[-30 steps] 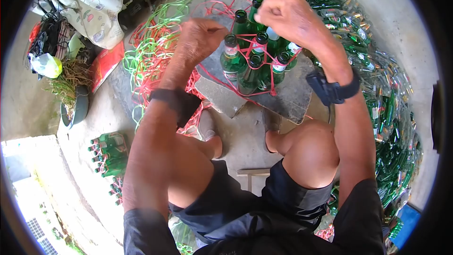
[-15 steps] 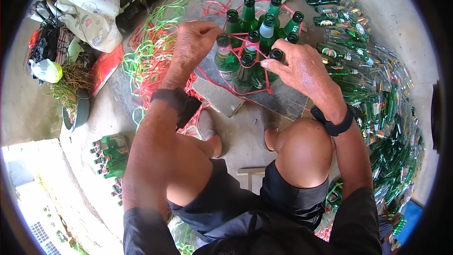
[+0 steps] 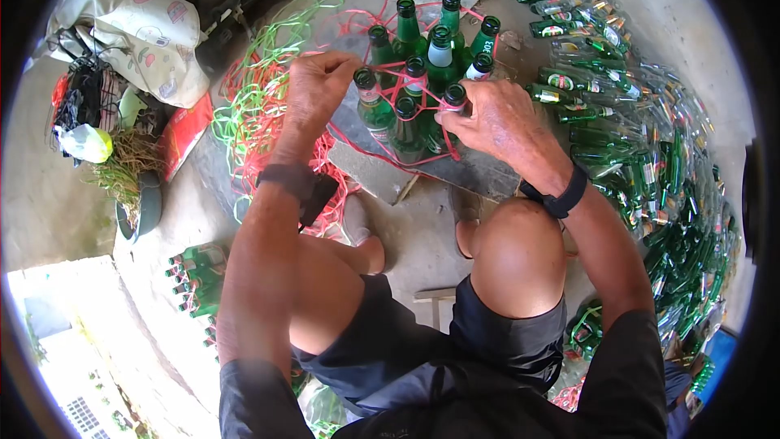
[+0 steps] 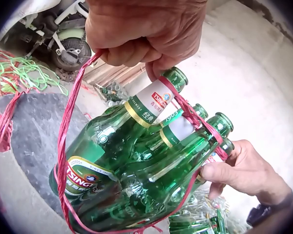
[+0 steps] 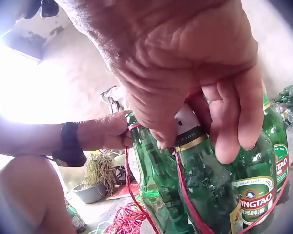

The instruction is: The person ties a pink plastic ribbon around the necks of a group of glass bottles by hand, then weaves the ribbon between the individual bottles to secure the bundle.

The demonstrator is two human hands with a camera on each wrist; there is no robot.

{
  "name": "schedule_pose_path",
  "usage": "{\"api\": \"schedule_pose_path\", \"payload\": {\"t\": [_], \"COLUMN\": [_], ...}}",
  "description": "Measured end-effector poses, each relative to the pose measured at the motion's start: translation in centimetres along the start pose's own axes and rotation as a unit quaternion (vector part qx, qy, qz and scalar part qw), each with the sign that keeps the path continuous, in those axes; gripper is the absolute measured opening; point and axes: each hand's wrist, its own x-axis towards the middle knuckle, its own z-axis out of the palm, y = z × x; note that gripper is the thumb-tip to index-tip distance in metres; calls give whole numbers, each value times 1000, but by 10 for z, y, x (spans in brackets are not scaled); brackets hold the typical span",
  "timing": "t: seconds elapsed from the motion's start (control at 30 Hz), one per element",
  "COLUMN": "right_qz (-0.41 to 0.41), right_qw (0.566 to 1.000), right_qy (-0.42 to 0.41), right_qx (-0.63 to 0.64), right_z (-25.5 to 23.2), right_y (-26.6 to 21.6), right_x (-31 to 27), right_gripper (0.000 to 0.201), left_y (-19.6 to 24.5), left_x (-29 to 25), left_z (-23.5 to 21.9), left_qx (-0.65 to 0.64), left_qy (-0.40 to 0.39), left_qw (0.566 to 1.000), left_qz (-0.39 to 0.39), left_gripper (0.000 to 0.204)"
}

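A cluster of green beer bottles stands upright on a dark slab, with red plastic twine running round the bodies and between the necks. At the cluster's left side, my left hand pinches the twine in curled fingers beside a bottle neck. My right hand has thumb and fingers round the neck of the front right bottle. From the left wrist view, the right thumb lies against that neck, by the twine. The right palm hides part of the necks in the right wrist view.
A large heap of bottles lies along the right wall. Loose red and green twine is piled left of the slab. Bundled bottles stand at lower left, near a plant pot. A wooden stool shows between the legs.
My right hand has come down from above the back of the cluster to the front right bottle's neck. The left hand stays by the left bottle, still holding the twine.
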Motion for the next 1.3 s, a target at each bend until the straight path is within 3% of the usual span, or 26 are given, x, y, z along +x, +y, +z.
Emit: {"api": "schedule_pose_path", "payload": {"t": [0.2, 0.33, 0.4, 0.53, 0.67, 0.73, 0.77, 0.8, 0.87, 0.9, 1.07, 1.13, 1.2, 1.3], "right_qz": [-4, -22, -52, -129, -117, -56, -139, -140, 18, 19, 19, 10, -15, 46], "right_qw": [999, 1000, 995, 982, 984, 995, 984, 983, 989, 977, 979, 988, 992, 996], "right_qy": [25, -13, -85, -132, -129, -2, 97, 97, 87, 62, 153, 78, 63, 45], "right_qx": [43, -1, 15, -38, -38, 86, 63, 63, 122, 204, 132, 132, 107, 64], "right_z": [0, -15, -28, -46, -46, -37, -29, -31, -34, -30, -24, -17, 1, 19], "right_y": [7, 31, 43, 72, 79, 67, 70, 66, 56, 51, 27, 27, 32, 23], "right_x": [3, 8, 13, 25, 18, -1, -7, -15, -36, -43, -59, -66, -68, -58], "right_gripper": [29, 26, 26, 28, 35, 41, 51, 51, 55, 57, 57, 50, 46, 49], "left_y": [3, 19, 27, 32, 42, 40, 41, 44, 45, 43, 40, 42, 42, 45], "left_x": [-8, -23, -31, -44, -47, -47, -48, -48, -48, -48, -47, -47, -47, -47], "left_z": [0, 1, 5, 22, 28, 29, 29, 27, 27, 28, 30, 29, 30, 29], "left_qx": [-17, -23, -30, -58, -24, -37, -38, -25, -13, -23, -31, -24, -24, -25], "left_qy": [-11, -50, -72, -113, -148, -144, -145, -146, -148, -146, -136, -141, -138, -138], "left_qw": [1000, 998, 996, 991, 988, 989, 989, 989, 989, 989, 990, 989, 990, 990], "left_qz": [-8, -32, -36, -33, -34, -21, -21, -22, -23, -27, -15, -29, -22, -23], "left_gripper": [20, 19, 18, 17, 16, 16, 16, 16, 17, 17, 17, 17, 17, 17]}}
